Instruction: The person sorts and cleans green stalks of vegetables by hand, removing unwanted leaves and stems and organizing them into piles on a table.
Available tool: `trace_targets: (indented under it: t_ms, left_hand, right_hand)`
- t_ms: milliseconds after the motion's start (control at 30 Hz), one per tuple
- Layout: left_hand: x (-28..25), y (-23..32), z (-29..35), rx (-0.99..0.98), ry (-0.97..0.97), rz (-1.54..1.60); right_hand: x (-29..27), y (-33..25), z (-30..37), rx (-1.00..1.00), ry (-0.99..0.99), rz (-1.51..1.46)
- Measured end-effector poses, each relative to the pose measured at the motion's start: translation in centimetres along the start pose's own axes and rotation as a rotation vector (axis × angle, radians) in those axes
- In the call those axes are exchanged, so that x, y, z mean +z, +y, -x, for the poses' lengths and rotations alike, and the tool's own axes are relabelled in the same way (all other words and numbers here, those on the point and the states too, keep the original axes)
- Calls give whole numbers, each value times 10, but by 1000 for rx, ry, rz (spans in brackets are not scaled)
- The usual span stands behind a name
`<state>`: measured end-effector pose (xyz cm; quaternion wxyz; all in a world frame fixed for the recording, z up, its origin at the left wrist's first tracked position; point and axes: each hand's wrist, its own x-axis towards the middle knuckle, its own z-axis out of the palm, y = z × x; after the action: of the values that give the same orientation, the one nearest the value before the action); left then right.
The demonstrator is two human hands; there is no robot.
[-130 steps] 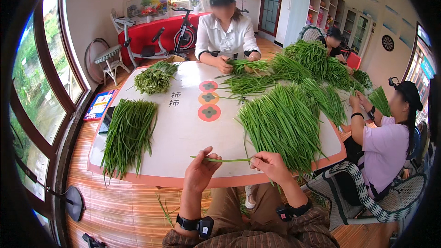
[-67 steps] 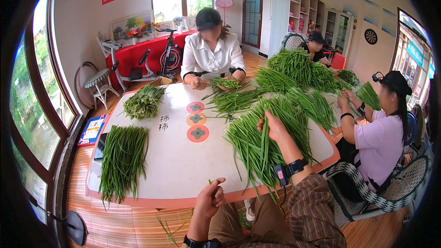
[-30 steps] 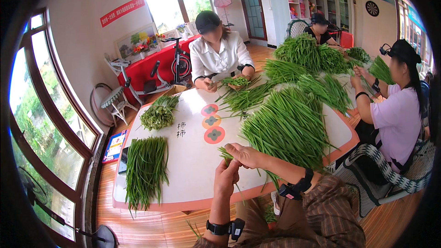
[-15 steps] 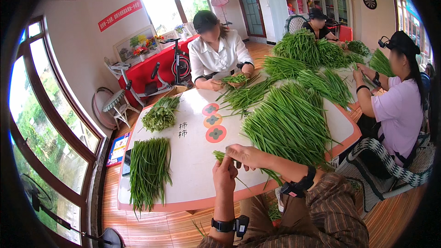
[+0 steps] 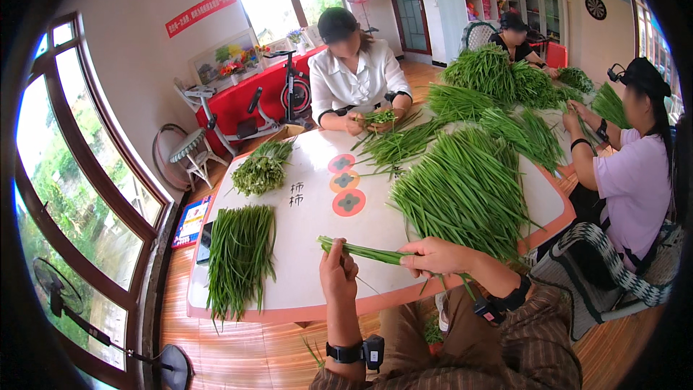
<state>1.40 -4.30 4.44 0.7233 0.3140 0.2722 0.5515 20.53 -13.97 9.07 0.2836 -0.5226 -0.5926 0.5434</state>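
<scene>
A thin bunch of green chives stretches between my two hands above the near edge of the table. My left hand pinches it close to its pale cut ends. Farther along the stalks, my right hand is closed round them, and the leaf tips hang down past its wrist. Right beyond that hand lies a large heap of chives. To the left of my left hand is a neat flat stack of chives, its leaves draping over the table edge.
The white table has a pink rim. A smaller chive bundle lies at its left, a dark phone by the edge. Across sits a person in white handling chives; another in lilac works at right, a third farther back.
My hands have moved apart: the right slid rightward along the chives, and the left shifted slightly left and up. More of the bunch shows between them. The whole view has shifted a little.
</scene>
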Motion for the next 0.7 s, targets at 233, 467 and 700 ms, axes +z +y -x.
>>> trace_targets:
  t_ms: [233, 467, 700]
  left_hand:
    - [-1, -11, 1, 34, 19, 3]
    - [-11, -20, -2, -38, -55, 114]
    - [-2, -21, 8, -189, -151, 338]
  right_hand:
    - [33, 9, 11, 61, 21, -231]
    - [51, 42, 2, -8, -83, -526]
    - [55, 48, 10, 78, -123, -517]
